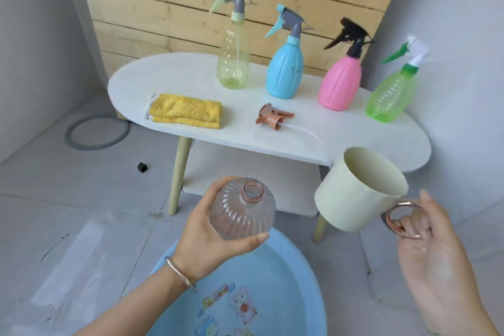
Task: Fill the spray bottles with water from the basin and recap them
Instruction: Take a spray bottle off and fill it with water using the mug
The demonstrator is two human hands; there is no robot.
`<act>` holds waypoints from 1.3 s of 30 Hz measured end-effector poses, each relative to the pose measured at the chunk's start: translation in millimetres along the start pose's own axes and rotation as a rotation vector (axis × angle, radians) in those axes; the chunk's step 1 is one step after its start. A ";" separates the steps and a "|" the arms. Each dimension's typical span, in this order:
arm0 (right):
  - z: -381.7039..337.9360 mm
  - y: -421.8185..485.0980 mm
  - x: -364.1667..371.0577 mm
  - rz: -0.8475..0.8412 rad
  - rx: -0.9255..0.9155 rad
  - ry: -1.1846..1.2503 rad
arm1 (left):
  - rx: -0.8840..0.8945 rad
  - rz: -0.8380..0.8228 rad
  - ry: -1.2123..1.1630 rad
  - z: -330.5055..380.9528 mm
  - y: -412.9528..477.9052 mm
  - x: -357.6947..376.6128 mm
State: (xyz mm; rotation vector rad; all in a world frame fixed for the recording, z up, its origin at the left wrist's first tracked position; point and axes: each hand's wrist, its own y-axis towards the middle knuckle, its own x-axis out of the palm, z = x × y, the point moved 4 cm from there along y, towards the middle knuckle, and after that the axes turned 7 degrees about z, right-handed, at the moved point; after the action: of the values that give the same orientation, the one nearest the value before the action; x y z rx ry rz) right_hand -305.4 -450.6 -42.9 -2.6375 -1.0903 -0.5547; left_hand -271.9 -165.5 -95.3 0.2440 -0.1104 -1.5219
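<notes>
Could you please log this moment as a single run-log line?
left hand: holds uncapped clear bottle over basin | right hand: holds cream mug by handle | sprayer head: lying on table

Left hand (207, 232) grips the bottle (242, 213), right hand (431, 243) hooks the mug (360, 194)

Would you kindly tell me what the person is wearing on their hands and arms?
Both forearms are bare, with no sleeves in view. The left hand has a thin silver bangle at its wrist; the right hand wears nothing visible. No gloves.
</notes>
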 end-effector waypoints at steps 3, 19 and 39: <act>-41.2 19.8 4.7 0.036 -0.043 0.042 | 0.043 -0.006 0.025 42.6 17.7 10.6; -54.4 169.0 34.6 0.239 0.009 -0.153 | 0.086 0.086 -0.050 103.8 86.2 88.1; -17.1 207.6 29.4 0.147 0.051 -0.281 | 0.086 0.068 -0.005 93.6 97.1 90.3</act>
State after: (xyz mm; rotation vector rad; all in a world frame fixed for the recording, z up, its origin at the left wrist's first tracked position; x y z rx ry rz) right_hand -142.1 -582.6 -29.3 -2.7790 -0.9549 -0.1270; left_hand -193.8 -260.8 10.4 0.3017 -0.1867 -1.4522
